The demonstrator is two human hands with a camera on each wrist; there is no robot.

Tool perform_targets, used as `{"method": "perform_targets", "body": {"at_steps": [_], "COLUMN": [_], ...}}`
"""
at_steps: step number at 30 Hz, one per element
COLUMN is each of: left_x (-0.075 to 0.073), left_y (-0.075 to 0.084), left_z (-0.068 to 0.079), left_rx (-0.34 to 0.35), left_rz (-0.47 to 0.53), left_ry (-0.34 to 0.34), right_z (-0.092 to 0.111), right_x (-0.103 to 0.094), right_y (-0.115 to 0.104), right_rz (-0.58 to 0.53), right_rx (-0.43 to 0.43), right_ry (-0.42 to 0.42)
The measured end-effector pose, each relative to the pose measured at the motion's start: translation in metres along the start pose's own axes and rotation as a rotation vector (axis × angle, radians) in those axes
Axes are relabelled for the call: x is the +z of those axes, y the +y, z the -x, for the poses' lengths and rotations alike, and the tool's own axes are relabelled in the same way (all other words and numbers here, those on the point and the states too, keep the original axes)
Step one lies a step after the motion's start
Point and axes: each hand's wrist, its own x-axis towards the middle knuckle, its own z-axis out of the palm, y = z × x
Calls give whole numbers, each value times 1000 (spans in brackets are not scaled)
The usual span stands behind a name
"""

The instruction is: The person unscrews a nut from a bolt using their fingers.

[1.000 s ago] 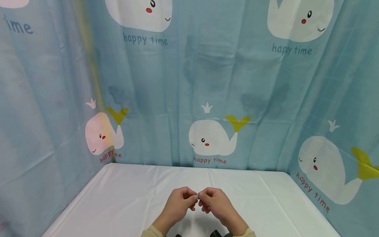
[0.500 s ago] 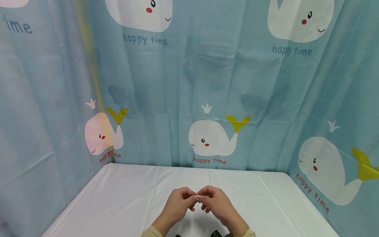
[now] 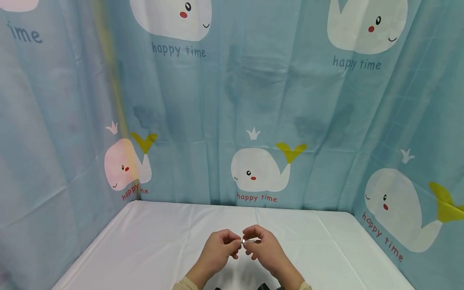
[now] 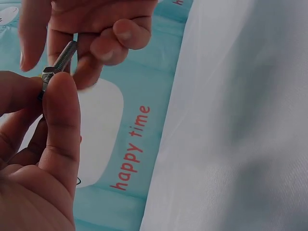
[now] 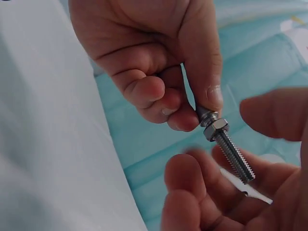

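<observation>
My left hand (image 3: 218,248) pinches one end of a metal bolt (image 5: 236,158) between thumb and fingertips; that end is mostly hidden. A hex nut (image 5: 215,130) sits on the bolt close to those fingertips, with ring-like metal just behind it. From the nut the bare thread runs out toward my right hand (image 3: 267,246). In the right wrist view, the right thumb and fingers stand apart around the threaded end, holding nothing. The left wrist view shows the nut (image 4: 48,72) just beyond the left thumb.
Both hands are raised above a white-covered table (image 3: 145,245). A blue curtain (image 3: 203,100) printed with whales surrounds its back and sides. Dark objects (image 3: 264,286), only partly in view, show at the bottom edge between the forearms.
My right thumb and fingers have spread apart and moved off the nut, exposing the bolt's thread. The left hand has stayed nearly still, with its pinch kept.
</observation>
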Motion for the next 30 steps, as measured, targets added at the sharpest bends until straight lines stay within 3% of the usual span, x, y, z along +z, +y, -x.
{"method": "perform_targets", "body": {"at_steps": [10,17,22,30], "left_x": [0,1,1,1], "left_y": [1,1,0,-2], "left_z": [0,0,-2,-2], "left_rx": [-1,9,14,-4], "left_rz": [-14,-30,-48,-26], "left_ry": [-2,5,26,21], "right_z": [3,2,1,2], "right_x": [2,1,1,3], "right_y": [-4,-1,-1,1], "right_rz": [34,-1,20,-38], "right_rx": [-7,15,-18,13], "right_ry": [-13,-41,-30,-46]}}
